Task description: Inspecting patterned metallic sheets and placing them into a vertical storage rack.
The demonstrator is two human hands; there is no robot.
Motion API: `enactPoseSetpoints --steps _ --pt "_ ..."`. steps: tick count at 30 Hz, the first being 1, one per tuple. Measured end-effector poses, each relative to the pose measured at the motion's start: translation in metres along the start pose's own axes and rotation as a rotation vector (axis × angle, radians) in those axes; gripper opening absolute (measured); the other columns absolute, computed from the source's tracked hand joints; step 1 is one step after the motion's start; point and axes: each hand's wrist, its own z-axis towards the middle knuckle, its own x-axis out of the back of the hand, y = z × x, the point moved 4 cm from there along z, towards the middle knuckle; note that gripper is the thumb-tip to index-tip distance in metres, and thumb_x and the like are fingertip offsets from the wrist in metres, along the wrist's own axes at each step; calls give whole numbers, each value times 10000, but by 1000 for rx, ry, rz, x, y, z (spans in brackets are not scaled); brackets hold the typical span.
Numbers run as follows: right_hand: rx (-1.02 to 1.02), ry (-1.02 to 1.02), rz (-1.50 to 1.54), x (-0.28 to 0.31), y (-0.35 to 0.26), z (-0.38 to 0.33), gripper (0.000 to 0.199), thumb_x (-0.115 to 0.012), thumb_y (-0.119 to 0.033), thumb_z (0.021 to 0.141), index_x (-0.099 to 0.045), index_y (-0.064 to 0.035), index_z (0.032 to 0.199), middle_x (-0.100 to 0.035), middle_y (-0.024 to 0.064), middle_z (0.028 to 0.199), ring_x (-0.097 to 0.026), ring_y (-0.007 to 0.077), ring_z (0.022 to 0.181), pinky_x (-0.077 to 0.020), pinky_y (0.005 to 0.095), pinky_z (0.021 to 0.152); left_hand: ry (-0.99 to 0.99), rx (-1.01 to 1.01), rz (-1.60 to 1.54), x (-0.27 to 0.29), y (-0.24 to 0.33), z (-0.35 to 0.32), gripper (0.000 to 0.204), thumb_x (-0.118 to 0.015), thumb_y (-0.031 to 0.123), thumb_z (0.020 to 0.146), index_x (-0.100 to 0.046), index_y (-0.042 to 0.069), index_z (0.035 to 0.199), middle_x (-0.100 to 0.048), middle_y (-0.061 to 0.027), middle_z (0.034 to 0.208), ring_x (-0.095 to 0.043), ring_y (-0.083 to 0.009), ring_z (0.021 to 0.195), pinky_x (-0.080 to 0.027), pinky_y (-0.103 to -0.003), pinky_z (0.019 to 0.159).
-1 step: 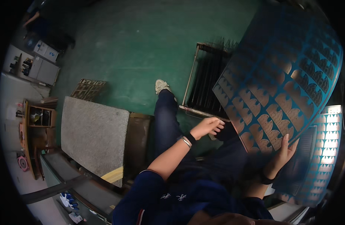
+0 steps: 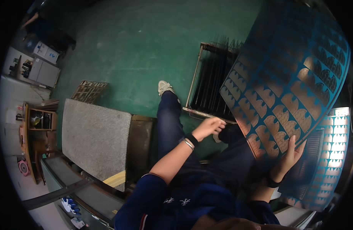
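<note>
Panel (image 2: 282, 117) clamped at its lower edge by the right hand (image 2: 291, 154)

From my seat behind the head camera, I see the large blue panel, patterned with rows of coppery arched shapes, tilted across the upper right. The right hand grips its lower edge near the corner, long fingers laid against the face that I see.

The left hand (image 2: 207, 129) is apart from the panel, just beside the near rail of a rack (image 2: 212, 86) full of dark, thin rods. Its fingers are bent loosely and lie close together; I cannot tell whether they close on anything. A black wristband (image 2: 191, 138) and a pale bracelet (image 2: 188, 144) circle that wrist.

The panel overlaps the rack's right side in my view, and I cannot tell whether the two touch. Right of the gripping hand, I have a second sheet (image 2: 333, 153) in similar blue and copper, standing beside a dark ribbed piece (image 2: 308, 165).

Over to my left sits a grey, rough-topped board (image 2: 96, 134), with a lattice frame (image 2: 88, 91) just behind it on the green floor (image 2: 119, 46).
</note>
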Motion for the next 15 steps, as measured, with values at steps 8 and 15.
enactPoseSetpoints --steps 8,15 --pt "-48 -97 -159 -55 53 17 426 -507 -6 880 -391 54 1285 -592 70 947 -555 92 771 -443 192 680 464 -165 155 71 6 26 216 -451 180 935 -586 57 1050 -631 -47 951 -580 -100 812 -472 -236 706" --pt "-193 -240 -131 -127 156 31 462 -445 37 881 -343 37 1332 -562 104 1067 -524 97 808 -446 213 766 632 -321 463 76 -4 70 126 -533 60 848 -625 46 933 -624 -93 870 -606 -218 783 -476 -319 720"
